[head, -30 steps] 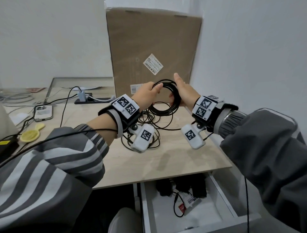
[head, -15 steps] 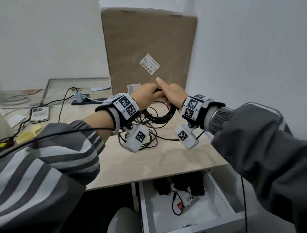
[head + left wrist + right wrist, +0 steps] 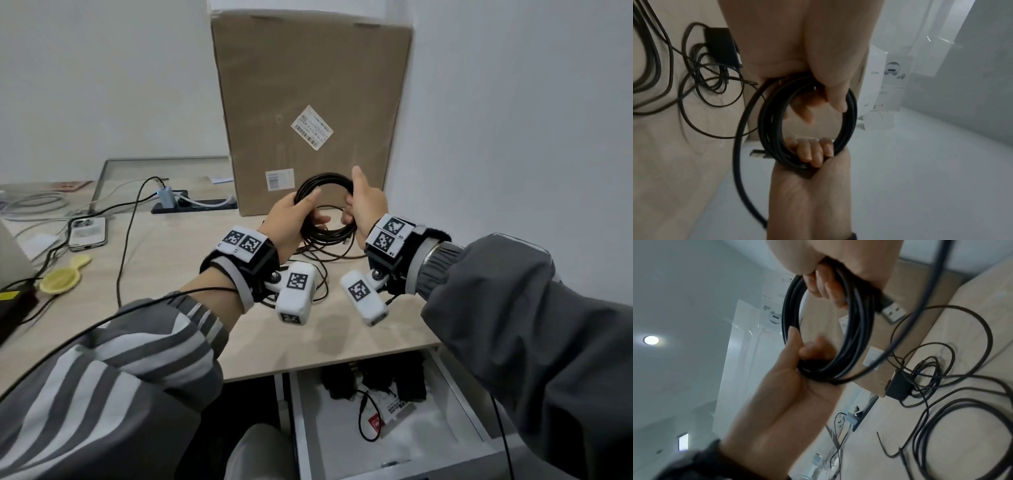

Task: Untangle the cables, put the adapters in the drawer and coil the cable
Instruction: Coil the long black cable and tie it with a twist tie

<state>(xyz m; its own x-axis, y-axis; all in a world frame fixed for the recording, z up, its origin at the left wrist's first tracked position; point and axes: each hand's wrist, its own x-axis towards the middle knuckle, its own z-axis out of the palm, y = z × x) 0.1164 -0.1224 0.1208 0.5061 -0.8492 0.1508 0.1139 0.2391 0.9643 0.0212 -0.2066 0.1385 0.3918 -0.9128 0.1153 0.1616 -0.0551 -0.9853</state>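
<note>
Looking near first: drawer [image 3: 455,394] open below the bench [image 3: 191,260] edge, three dark adapters [image 3: 373,378] at its back with a thin lead trailing forward. One more adapter [image 3: 898,387] sits out on the bench in thin wire loops, so that step isn't done, we judge.

Above the bench, both our hands hold the cable [image 3: 323,180] as an upright ring. Left hand [image 3: 291,219] has its fingers curled through the ring, thumb over the turns. Right hand [image 3: 366,205] clamps the opposite side, fingers [image 3: 813,152] wrapped round the bundle, thumb sticking up. USB plug [image 3: 891,311] pokes out by the right hand; a loose tail [image 3: 740,162] runs off the ring toward the bench.

Handling call: light, springy, smooth jacket. Turns will likely fan out if either grip slackens. Best to hold across all turns at once, not by plug or tail. Feed the tail on while one hand keeps the bundle pinched.

Beyond: cardboard box [image 3: 308,102] against the wall.
</note>
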